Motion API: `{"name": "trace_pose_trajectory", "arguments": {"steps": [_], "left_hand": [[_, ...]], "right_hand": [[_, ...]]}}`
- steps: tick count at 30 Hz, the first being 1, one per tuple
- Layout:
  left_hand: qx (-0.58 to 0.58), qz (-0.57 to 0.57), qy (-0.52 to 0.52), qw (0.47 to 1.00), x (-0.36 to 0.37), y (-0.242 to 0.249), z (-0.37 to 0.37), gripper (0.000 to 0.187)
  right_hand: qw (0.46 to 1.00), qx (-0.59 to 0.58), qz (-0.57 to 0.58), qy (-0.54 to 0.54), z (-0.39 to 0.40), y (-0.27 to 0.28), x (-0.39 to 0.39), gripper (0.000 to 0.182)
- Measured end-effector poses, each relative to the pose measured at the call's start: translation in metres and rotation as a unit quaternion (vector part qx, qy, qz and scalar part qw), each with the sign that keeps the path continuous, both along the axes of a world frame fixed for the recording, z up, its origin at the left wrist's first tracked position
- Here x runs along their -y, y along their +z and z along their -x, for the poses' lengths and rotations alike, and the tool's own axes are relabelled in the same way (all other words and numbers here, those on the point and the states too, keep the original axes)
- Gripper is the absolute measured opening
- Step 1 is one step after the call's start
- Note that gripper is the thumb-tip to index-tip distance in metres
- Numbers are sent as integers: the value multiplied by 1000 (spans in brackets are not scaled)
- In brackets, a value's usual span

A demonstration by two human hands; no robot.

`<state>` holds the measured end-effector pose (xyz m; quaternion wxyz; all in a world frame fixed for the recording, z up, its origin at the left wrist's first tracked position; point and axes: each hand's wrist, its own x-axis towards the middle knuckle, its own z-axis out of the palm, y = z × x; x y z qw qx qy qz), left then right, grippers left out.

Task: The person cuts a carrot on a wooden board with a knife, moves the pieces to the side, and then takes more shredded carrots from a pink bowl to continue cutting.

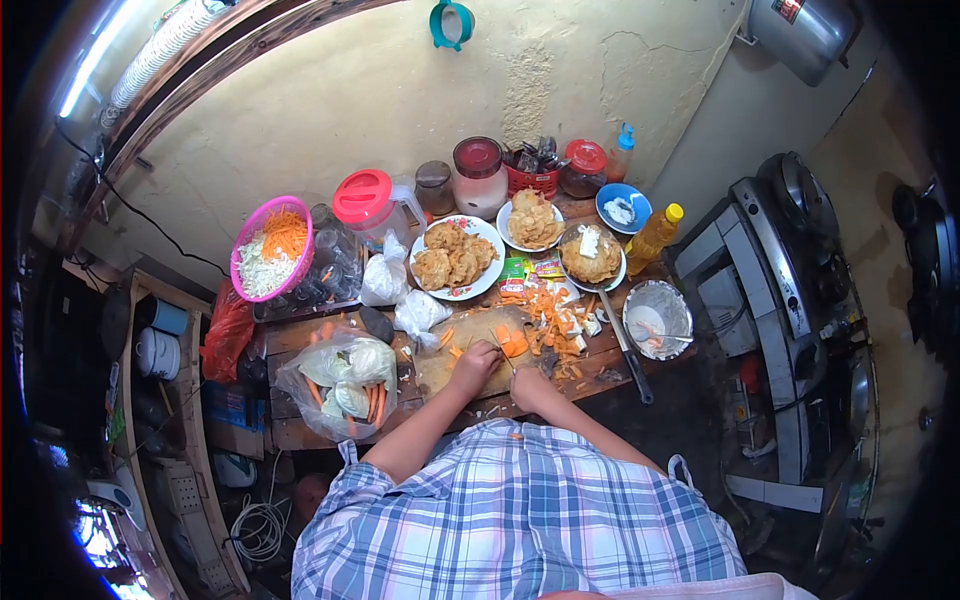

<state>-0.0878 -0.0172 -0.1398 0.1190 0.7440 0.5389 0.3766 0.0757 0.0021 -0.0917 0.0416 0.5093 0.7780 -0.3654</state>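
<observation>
On a wooden cutting board (435,375), my left hand (476,370) has its fingers curled over a carrot that they mostly hide. My right hand (534,389) is closed around a knife (507,352), whose thin blade points away from me beside the left fingertips. Orange carrot slices (513,341) lie just past the blade, and smaller carrot bits are scattered to the left of my left hand. Carrot peelings (562,318) are heaped at the board's right edge. The knife's handle is covered by my right hand.
At left are a plastic bag (325,405) of cabbage and carrots and a pink basket (243,272) of shredded vegetables. Plates of fritters (487,280) stand behind the board. A black-handled ladle (636,372), a foil-like bowl (672,297) and an oil bottle (655,235) are at right.
</observation>
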Motion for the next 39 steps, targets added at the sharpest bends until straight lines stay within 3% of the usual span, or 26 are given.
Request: {"name": "trace_pose_trajectory", "arguments": {"steps": [11,13,20,39], "left_hand": [[12,-4,-1,1000,-2,2,0,10],[12,-3,-9,1000,-1,1,1,11],[7,-3,-4,1000,1,0,2,12],[10,-3,6,1000,-2,2,1,11]], "right_hand": [[1000,9,3,3,4,-1,-5,35],[999,19,49,-5,5,2,-7,35],[1000,16,10,-17,8,-11,-2,33],[991,118,45,-41,12,-32,-5,30]]}}
